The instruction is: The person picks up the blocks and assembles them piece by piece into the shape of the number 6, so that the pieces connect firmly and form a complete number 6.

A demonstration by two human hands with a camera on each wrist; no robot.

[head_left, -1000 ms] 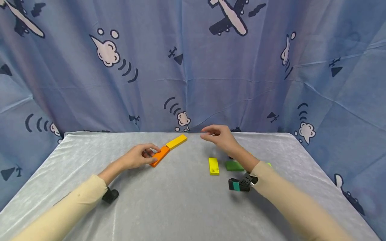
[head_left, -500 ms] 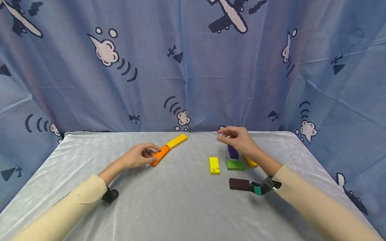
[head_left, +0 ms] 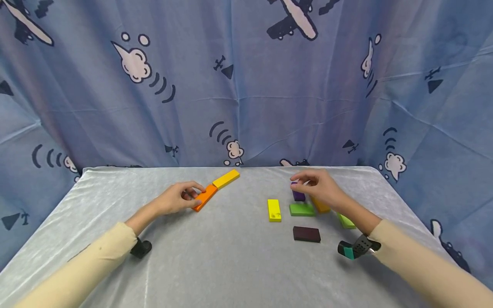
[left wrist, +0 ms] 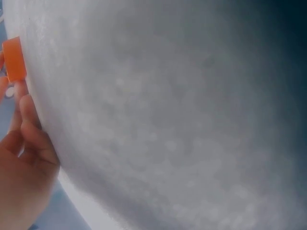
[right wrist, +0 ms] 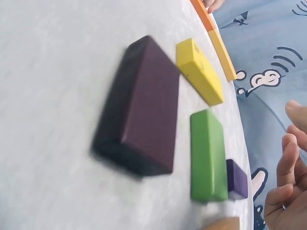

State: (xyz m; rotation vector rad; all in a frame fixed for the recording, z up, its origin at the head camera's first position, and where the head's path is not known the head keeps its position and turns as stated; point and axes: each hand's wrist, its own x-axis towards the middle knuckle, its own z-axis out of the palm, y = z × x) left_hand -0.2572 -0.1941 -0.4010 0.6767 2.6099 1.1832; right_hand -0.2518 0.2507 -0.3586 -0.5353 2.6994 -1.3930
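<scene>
Orange block (head_left: 208, 195) lies between fingers (head_left: 191, 185) of the left hand (head_left: 174, 199), seemingly pinched.

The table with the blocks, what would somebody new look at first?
Probably the bright orange block, gripped by the left hand, with a yellow-orange block end to end beyond it. Next, perhaps, the blue curtain printed with airplanes, behind the table. Then maybe the right hand, beside the purple block.
</scene>
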